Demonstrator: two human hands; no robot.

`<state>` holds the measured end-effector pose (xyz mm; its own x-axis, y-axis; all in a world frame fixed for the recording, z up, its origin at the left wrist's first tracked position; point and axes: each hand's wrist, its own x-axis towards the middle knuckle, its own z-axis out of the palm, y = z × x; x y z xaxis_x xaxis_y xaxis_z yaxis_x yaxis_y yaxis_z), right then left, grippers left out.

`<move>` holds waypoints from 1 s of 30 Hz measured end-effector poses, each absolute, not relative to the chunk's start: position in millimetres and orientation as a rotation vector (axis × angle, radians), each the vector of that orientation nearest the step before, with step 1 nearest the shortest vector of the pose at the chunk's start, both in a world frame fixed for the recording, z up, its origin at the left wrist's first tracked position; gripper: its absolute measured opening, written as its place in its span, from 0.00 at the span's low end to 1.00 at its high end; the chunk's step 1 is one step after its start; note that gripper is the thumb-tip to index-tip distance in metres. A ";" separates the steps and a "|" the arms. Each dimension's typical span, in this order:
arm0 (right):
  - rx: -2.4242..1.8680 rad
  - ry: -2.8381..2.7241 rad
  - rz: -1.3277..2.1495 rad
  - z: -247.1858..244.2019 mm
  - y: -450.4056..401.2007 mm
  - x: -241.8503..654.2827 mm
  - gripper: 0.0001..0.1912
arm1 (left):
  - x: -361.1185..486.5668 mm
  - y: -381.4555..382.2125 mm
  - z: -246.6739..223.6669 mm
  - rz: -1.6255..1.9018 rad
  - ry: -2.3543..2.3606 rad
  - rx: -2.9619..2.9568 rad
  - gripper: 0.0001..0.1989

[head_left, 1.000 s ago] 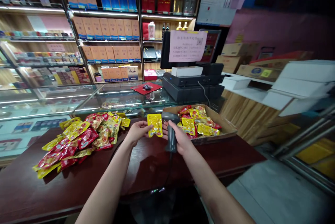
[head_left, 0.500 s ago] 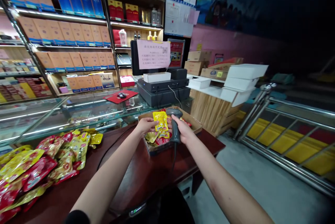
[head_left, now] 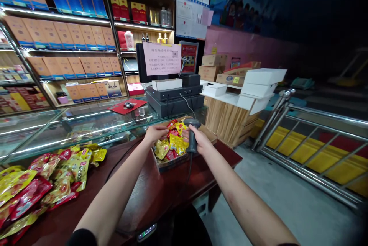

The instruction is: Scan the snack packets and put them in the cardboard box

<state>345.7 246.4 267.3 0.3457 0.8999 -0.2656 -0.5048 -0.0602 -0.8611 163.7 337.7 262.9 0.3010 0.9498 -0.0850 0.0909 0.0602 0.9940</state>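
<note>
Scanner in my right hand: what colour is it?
The scanner is dark grey; the head view shows it.

Shiny plastic-looking red-and-yellow pouches [head_left: 162, 149] fill a matt brown cardboard box [head_left: 169, 164] at centre, beside a smooth dark-grey plastic-looking handheld scanner [head_left: 192, 144]. Below, the reddish-brown tabletop [head_left: 140, 192] gleams as if polished. Lower right, a tubular silver metal railing [head_left: 316, 115] shines; the boxy cabinet [head_left: 218, 117] right of centre shows striped wood grain.

one head-worn view, facing forward and down; left hand [head_left: 156, 135], right hand [head_left: 199, 141] and table [head_left: 135, 200] near, glass counter [head_left: 86, 123] past them, shelves [head_left: 57, 15] farther off upper left, metal railing [head_left: 271, 121] right side.
</note>
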 end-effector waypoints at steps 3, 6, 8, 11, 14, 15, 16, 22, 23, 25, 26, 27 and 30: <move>-1.075 -0.478 1.262 272.5 243.9 325.7 0.09 | 150.2 331.3 265.6 0.898 1.077 1.345 0.23; -1.031 -0.504 1.343 277.9 243.7 295.0 0.08 | 126.1 320.9 268.9 0.929 1.072 1.327 0.23; -1.001 -0.536 1.412 280.5 245.3 270.6 0.08 | 103.0 313.1 270.9 0.953 1.067 1.312 0.24; -0.945 -0.611 1.511 282.7 248.1 230.3 0.09 | 59.7 301.8 270.5 1.025 1.113 1.328 0.25; -0.902 -0.690 1.612 283.0 248.7 188.3 0.11 | 10.4 291.2 264.0 1.116 1.196 1.335 0.25; -0.894 -0.711 1.643 282.4 248.2 174.6 0.11 | -6.2 287.6 260.9 1.139 1.219 1.328 0.25; -0.890 -0.727 1.671 281.5 247.4 161.1 0.11 | -22.5 283.9 257.7 1.159 1.244 1.319 0.25; -0.911 -0.764 1.803 264.4 241.9 93.2 0.10 | -106.2 263.6 242.0 1.258 1.411 1.213 0.25; -0.917 -0.775 1.821 260.2 241.3 84.4 0.11 | -116.9 261.1 239.3 1.273 1.438 1.196 0.25; -0.932 -0.796 1.850 251.8 240.6 68.9 0.11 | -135.0 257.2 232.5 1.299 1.493 1.188 0.24; -0.940 -0.805 1.862 247.9 240.4 62.1 0.12 | -142.4 255.8 228.4 1.305 1.518 1.187 0.23; -0.946 -0.813 1.872 244.1 240.5 55.8 0.12 | -148.8 254.6 223.8 1.307 1.537 1.181 0.23; -0.960 -0.824 1.895 233.7 241.8 39.0 0.11 | -163.0 252.0 209.3 1.317 1.569 1.145 0.22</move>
